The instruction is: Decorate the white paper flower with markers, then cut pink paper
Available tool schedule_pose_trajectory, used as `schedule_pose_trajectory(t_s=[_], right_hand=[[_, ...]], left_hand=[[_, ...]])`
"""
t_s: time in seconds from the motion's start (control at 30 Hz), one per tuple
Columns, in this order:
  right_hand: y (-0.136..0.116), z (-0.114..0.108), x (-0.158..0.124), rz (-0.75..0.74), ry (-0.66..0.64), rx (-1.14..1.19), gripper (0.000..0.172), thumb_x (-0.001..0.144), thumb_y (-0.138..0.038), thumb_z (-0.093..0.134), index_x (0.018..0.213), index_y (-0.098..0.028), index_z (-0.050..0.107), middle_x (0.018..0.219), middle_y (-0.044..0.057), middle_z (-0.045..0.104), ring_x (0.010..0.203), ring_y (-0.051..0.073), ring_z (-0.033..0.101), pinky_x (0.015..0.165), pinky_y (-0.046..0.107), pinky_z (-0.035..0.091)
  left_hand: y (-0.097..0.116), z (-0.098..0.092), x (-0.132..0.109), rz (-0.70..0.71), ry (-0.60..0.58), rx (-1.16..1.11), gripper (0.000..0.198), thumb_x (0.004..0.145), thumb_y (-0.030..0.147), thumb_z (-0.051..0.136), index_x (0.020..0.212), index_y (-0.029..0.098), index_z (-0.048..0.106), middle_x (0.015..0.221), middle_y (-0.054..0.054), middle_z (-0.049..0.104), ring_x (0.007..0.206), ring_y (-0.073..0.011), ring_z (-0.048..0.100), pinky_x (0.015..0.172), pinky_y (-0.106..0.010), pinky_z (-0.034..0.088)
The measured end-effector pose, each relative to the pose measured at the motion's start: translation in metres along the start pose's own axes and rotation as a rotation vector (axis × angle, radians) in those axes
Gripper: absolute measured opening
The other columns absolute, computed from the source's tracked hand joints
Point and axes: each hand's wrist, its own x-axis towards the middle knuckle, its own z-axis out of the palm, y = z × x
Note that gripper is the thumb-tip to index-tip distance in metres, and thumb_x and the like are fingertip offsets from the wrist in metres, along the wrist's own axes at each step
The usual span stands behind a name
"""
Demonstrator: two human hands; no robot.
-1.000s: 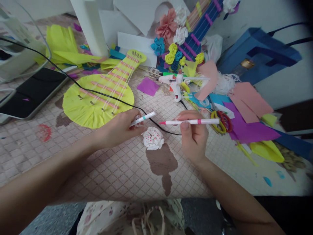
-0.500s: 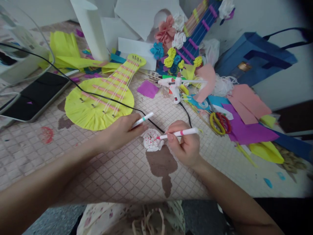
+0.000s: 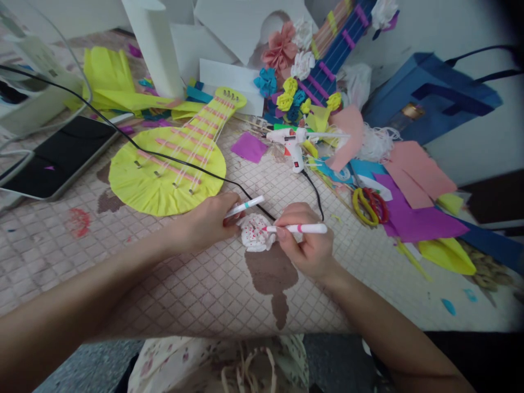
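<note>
White paper flower (image 3: pixel 256 232), dotted red, lies on the mat (image 3: pixel 196 284) between both hands. Just right of it, the right hand (image 3: pixel 308 244) pinches a pink pen (image 3: pixel 295 228), its tip touching the flower's top. At the flower's left edge, the left hand (image 3: pixel 207 222) is closed around a teal-banded pen (image 3: pixel 244 206) that slants up across a black cable (image 3: pixel 172 161).

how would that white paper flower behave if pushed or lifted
The paper flower looks like thin ruffled paper, so probably light and easy to crush. It likely slides at a push; the left hand sits against it. Its lumpy shape probably won't roll.
</note>
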Motion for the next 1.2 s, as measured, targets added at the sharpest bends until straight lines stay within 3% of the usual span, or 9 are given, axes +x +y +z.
schedule_pose_trajectory(t_s=[0.17,0.37,0.53,0.67,0.8,1.2], right_hand=[[0.001,-0.004,0.000,0.065,0.127,0.051,0.011,0.086,-0.017,0.053,0.092,-0.024,0.058,0.076,0.002,0.063,0.076,0.020,0.061,0.069,0.039,0.051],[0.000,-0.002,-0.001,0.170,0.178,0.110,0.010,0.088,-0.017,0.052,0.091,-0.022,0.060,0.081,0.003,0.061,0.079,0.019,0.060,0.071,0.037,0.051],[0.000,0.000,-0.002,0.180,0.133,0.141,0.011,0.089,-0.016,0.051,0.093,-0.022,0.060,0.083,0.003,0.061,0.080,0.018,0.059,0.070,0.036,0.050],[0.001,0.002,-0.002,0.156,0.060,0.145,0.013,0.088,-0.014,0.052,0.096,-0.022,0.059,0.085,0.003,0.061,0.080,0.018,0.059,0.070,0.035,0.050],[0.002,0.003,-0.002,0.147,0.008,0.139,0.013,0.088,-0.015,0.052,0.097,-0.023,0.058,0.085,0.003,0.061,0.079,0.018,0.059,0.070,0.036,0.050],[0.003,0.007,-0.001,0.157,-0.064,0.110,0.011,0.089,-0.017,0.053,0.097,-0.021,0.059,0.086,0.004,0.061,0.082,0.019,0.057,0.074,0.038,0.049]], left_hand=[[0.001,-0.003,-0.001,-0.002,-0.007,0.001,0.013,0.072,0.021,0.058,0.082,0.018,0.051,0.069,0.003,0.051,0.058,-0.0121,0.048,0.058,-0.026,0.035],[0.001,-0.011,-0.004,0.030,0.072,0.004,0.017,0.084,0.035,0.049,0.078,0.020,0.045,0.066,0.003,0.049,0.058,-0.0123,0.046,0.056,-0.027,0.034],[0.002,-0.011,-0.005,0.025,0.073,-0.025,0.020,0.088,0.035,0.042,0.075,0.021,0.041,0.065,0.004,0.046,0.058,-0.0124,0.045,0.057,-0.027,0.034],[0.000,-0.007,-0.003,0.018,0.071,0.017,0.011,0.077,0.025,0.055,0.079,0.020,0.045,0.069,0.003,0.051,0.059,-0.0122,0.047,0.058,-0.026,0.036],[-0.001,-0.005,-0.001,-0.010,0.030,0.001,0.016,0.070,0.018,0.057,0.084,0.019,0.049,0.073,0.002,0.054,0.062,-0.0132,0.051,0.058,-0.026,0.038],[-0.001,0.001,-0.001,0.022,0.011,0.007,0.013,0.072,0.019,0.056,0.075,0.020,0.044,0.066,0.004,0.049,0.058,-0.0125,0.048,0.056,-0.026,0.034]])
